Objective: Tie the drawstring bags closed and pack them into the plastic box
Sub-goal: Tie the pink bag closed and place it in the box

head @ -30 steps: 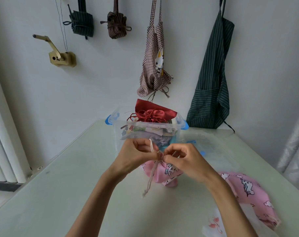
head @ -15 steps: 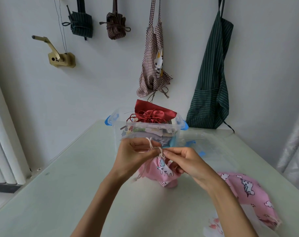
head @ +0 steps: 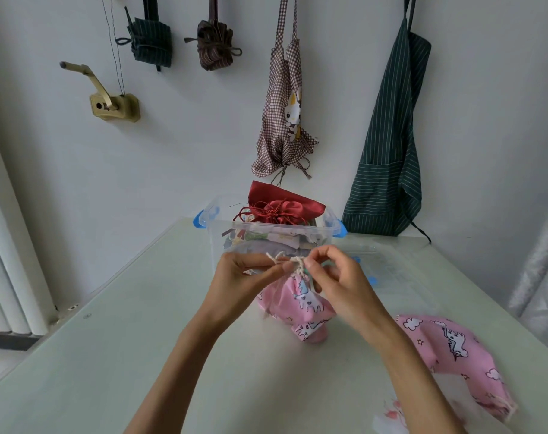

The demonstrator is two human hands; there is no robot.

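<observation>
A pink unicorn-print drawstring bag (head: pixel 302 303) stands gathered on the table in front of me. Its cream drawstring (head: pixel 293 261) is bunched at the neck. My left hand (head: pixel 244 277) pinches the cord from the left. My right hand (head: pixel 335 277) pinches it from the right with thumb and forefinger. Just behind stands the clear plastic box (head: pixel 330 220) with blue latches, holding several bags; a red satin bag (head: pixel 279 208) lies on top. A second pink unicorn bag (head: pixel 454 349) lies flat at my right.
The box's clear lid (head: pixel 388 270) lies on the table right of the box. Aprons hang on the wall behind: a checked one (head: pixel 285 120) and a green striped one (head: pixel 388 151). A white printed bag (head: pixel 391 418) shows at the bottom edge.
The loose cord end that hung down below my left hand has been drawn up into the bunch at the bag's neck. Both hands have risen a little.
</observation>
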